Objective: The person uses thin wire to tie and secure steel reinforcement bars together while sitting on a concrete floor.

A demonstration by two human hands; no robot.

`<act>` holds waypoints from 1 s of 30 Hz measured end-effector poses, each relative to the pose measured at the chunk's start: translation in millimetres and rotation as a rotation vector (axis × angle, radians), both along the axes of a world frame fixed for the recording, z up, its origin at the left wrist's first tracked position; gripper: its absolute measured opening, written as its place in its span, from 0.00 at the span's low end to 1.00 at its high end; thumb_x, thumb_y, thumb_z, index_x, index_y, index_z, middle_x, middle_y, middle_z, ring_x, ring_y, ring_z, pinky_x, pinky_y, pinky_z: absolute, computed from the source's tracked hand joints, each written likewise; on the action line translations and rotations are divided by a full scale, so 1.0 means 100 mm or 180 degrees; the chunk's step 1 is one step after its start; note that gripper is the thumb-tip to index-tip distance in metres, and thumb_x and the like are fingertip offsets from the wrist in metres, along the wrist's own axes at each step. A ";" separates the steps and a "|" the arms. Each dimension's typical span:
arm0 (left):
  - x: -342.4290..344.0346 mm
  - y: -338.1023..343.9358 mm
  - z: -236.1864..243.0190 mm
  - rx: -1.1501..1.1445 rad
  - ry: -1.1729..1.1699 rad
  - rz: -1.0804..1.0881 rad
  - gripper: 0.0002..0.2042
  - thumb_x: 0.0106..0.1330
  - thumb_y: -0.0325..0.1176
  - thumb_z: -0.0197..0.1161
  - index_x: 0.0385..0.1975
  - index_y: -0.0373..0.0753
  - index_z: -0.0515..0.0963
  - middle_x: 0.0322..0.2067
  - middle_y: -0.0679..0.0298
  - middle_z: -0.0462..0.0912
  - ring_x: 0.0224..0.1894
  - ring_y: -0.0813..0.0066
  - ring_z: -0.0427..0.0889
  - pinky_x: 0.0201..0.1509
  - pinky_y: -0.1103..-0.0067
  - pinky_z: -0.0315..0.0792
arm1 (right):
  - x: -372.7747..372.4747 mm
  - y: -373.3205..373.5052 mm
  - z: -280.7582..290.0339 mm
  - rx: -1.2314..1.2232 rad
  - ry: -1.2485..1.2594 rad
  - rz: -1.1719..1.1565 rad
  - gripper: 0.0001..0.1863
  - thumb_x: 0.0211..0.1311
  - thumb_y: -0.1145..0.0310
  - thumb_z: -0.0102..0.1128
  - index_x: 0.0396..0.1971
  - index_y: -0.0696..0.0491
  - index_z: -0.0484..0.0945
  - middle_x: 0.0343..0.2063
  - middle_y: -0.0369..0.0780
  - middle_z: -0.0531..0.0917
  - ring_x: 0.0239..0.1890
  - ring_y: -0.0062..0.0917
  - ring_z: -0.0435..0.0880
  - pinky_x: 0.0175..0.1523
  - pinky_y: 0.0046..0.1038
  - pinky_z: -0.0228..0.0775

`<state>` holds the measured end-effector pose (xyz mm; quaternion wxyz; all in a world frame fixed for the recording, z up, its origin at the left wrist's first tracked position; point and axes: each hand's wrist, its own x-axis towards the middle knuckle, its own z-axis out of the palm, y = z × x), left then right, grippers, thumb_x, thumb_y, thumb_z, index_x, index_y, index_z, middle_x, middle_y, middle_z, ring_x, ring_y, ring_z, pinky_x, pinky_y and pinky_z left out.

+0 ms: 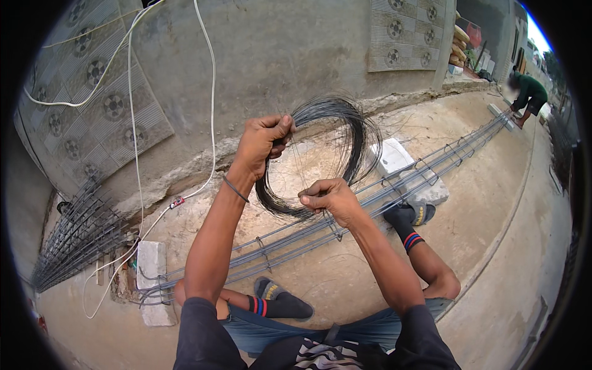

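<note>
My left hand (267,140) is closed round a large coil of thin dark wire (357,148), held upright above a long rebar cage (259,256). My right hand (324,198) pinches thin strands of the wire at the coil's lower inner side. Loose strands stick out around the coil. The cage lies diagonally beneath both arms, with stirrups along its bars, resting on a pale block (152,265) at the left and passing by other blocks (394,155) on the right.
A bundle of bent mesh-like rebar (71,240) stands at the left. White cables (209,123) with a small connector hang along the grey wall (259,55). A co-worker in green (527,92) bends over the cage's far end. My sandalled feet are beside the cage.
</note>
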<state>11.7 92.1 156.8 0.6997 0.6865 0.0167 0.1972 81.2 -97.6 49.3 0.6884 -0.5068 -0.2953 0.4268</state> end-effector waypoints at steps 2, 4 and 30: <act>-0.03 -0.05 0.03 -0.0034 0.0084 0.0070 0.15 0.72 0.43 0.61 0.30 0.37 0.78 0.20 0.71 0.72 0.15 0.90 0.61 0.16 0.89 0.50 | -0.04 -0.10 0.13 0.0015 -0.1415 -0.0508 0.14 0.56 0.68 0.75 0.35 0.63 0.85 0.21 0.36 0.83 0.25 0.15 0.78 0.32 0.19 0.69; -0.02 -0.03 0.08 0.0029 0.0114 0.0006 0.15 0.72 0.43 0.62 0.30 0.37 0.78 0.20 0.71 0.72 0.15 0.90 0.60 0.17 0.88 0.49 | -0.03 -0.13 0.24 -0.0053 -0.1785 -0.0222 0.16 0.59 0.67 0.73 0.42 0.62 0.83 0.26 0.37 0.85 0.27 0.15 0.80 0.35 0.19 0.72; 0.30 -0.41 0.10 0.0759 0.0145 0.0407 0.31 0.67 0.38 0.68 0.66 0.36 0.62 0.18 0.70 0.76 0.15 0.88 0.65 0.16 0.86 0.51 | 0.09 -0.31 0.02 -0.0126 -0.1541 -0.1150 0.13 0.70 0.67 0.57 0.43 0.63 0.82 0.25 0.35 0.82 0.22 0.20 0.74 0.29 0.27 0.65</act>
